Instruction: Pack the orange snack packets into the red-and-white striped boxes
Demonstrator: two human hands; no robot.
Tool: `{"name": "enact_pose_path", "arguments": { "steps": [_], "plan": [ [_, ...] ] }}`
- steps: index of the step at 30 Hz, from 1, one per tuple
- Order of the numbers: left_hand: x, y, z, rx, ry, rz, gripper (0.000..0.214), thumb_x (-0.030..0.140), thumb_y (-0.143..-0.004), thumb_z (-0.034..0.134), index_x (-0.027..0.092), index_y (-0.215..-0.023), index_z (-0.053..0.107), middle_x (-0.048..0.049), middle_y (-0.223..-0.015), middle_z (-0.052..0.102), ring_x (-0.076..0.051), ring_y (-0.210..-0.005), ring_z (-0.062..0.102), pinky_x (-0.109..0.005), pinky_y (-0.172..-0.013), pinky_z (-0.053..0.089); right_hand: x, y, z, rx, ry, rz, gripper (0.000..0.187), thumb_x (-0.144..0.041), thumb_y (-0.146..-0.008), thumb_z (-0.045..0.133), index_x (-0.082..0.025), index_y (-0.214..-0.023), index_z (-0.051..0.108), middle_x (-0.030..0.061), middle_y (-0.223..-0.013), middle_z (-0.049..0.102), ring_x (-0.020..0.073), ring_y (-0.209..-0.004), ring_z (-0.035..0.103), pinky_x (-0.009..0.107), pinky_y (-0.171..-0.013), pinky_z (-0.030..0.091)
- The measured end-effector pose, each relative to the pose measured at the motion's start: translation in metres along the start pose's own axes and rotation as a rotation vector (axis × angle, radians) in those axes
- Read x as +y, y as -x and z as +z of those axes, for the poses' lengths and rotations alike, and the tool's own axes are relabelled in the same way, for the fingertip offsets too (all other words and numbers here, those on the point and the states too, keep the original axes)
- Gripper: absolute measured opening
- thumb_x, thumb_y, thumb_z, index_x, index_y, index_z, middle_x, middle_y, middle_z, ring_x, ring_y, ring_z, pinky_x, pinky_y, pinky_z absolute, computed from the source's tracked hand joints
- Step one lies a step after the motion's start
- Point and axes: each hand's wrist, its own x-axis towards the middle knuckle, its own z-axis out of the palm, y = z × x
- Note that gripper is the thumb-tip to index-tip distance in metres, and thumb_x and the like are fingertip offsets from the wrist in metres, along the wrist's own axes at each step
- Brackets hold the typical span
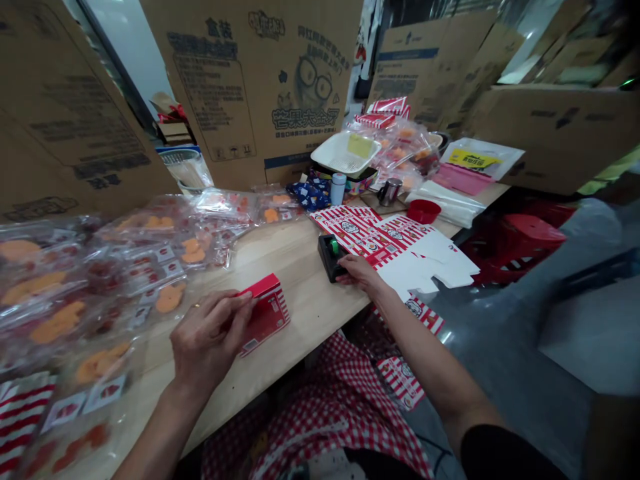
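My left hand (207,333) is closed around the upper left end of a small red carton (267,313), which stands on edge on the wooden table. The carton has a striped side. Further right, my right hand (357,272) pinches at the near end of a black tape dispenser (327,257) with a green roll core. Any strip of tape between those fingers is too small to see. Flat red-and-white striped carton blanks (373,233) lie just beyond the right hand, their white flaps toward the table's right edge.
Clear bags with orange shapes (170,297) cover the table's left side. Toward the back are a white basket (345,153), a blue bottle (338,189), a metal cup (390,192) and a red bowl (424,211). Large cardboard boxes (260,80) stand behind. A red stool (520,243) is at right.
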Motion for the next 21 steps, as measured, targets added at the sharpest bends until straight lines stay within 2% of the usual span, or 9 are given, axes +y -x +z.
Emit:
{"name": "enact_pose_path", "arguments": {
  "steps": [6,10,12,18,21],
  "plan": [
    [-0.002,-0.001,-0.004,-0.032,0.07,-0.035,0.008,0.024,-0.09,0.067,0.022,-0.097,0.072,-0.0023,-0.095,0.074,-0.016,-0.081,0.07,-0.028,-0.073,0.053,0.005,0.019,-0.014,-0.126,-0.115,0.001,0.019,-0.029,-0.083,0.07,-0.017,-0.082,0.055,0.0018,-0.075,0.069,0.0158,-0.056,0.07,0.022,-0.05,0.052],
    [0.0,-0.003,-0.008,-0.078,0.088,-0.063,0.012,0.024,-0.091,0.065,0.023,-0.101,0.071,-0.0049,-0.105,0.072,-0.018,-0.089,0.07,-0.03,-0.076,0.054,0.025,0.032,-0.011,-0.124,-0.189,-0.061,0.026,-0.035,-0.079,0.074,-0.019,-0.084,0.054,-0.0005,-0.08,0.068,0.0162,-0.066,0.073,0.023,-0.058,0.054],
    [0.002,-0.004,-0.01,-0.098,0.08,-0.07,0.009,0.024,-0.091,0.065,0.022,-0.098,0.07,-0.0042,-0.104,0.072,-0.018,-0.088,0.07,-0.029,-0.075,0.053,0.032,0.036,-0.009,-0.114,-0.226,-0.093,0.032,-0.041,-0.075,0.075,-0.02,-0.085,0.053,-0.0017,-0.084,0.067,0.0163,-0.071,0.073,0.025,-0.064,0.056],
    [0.005,-0.007,-0.01,-0.08,0.094,-0.09,0.003,0.024,-0.09,0.066,0.022,-0.091,0.068,-0.0016,-0.095,0.071,-0.015,-0.079,0.069,-0.026,-0.07,0.052,0.029,0.036,-0.019,-0.189,-0.217,-0.129,0.042,-0.047,-0.061,0.083,-0.02,-0.077,0.055,0.0006,-0.077,0.067,0.0225,-0.078,0.074,0.032,-0.072,0.057],
    [0.006,-0.007,-0.01,-0.096,0.114,-0.092,0.003,0.021,-0.091,0.065,0.021,-0.093,0.068,-0.003,-0.097,0.07,-0.016,-0.083,0.069,-0.027,-0.072,0.052,0.036,0.035,-0.014,-0.155,-0.178,-0.179,0.038,-0.046,-0.06,0.079,-0.019,-0.07,0.054,0.0026,-0.072,0.065,0.0241,-0.079,0.072,0.035,-0.075,0.057]
  ]
}}
